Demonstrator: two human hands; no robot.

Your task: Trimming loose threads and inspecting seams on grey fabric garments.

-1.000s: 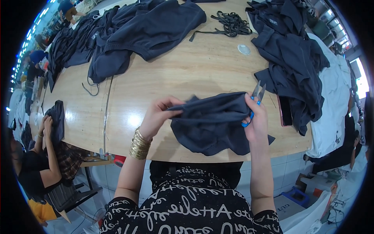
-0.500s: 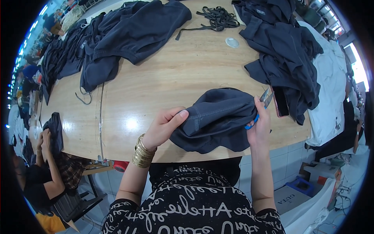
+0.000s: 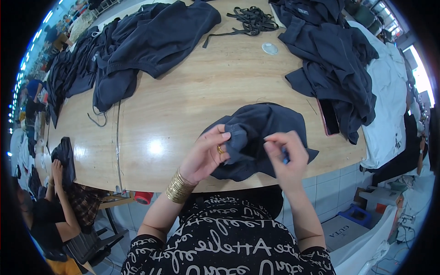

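Note:
A dark navy garment (image 3: 275, 117) lies bunched on the table in front of me. My left hand (image 3: 208, 153) pinches a stitched, seamed edge of it, lifted a little toward me. Over the garment's right part, my right hand (image 3: 291, 158) is curled closed, thumb and forefinger pointing at the left hand. A bit of blue handle from small scissors (image 3: 285, 156) shows within its fingers; the blades are hidden. Whether the right fingertips also pinch a thread cannot be made out.
Dark garments lie heaped at far left (image 3: 160, 41) and right (image 3: 330, 68). Black cords (image 3: 252, 22), a pale round disc (image 3: 270, 48) and a phone (image 3: 327, 117) rest on the wooden table (image 3: 160, 123). White cloth (image 3: 389, 91) hangs at right; a co-worker (image 3: 59, 197) handles dark cloth at left.
My right hand has let go of the garment's right side and moved left, its scissor blades now out of sight. The left hand has shifted slightly right, turning the seamed edge up.

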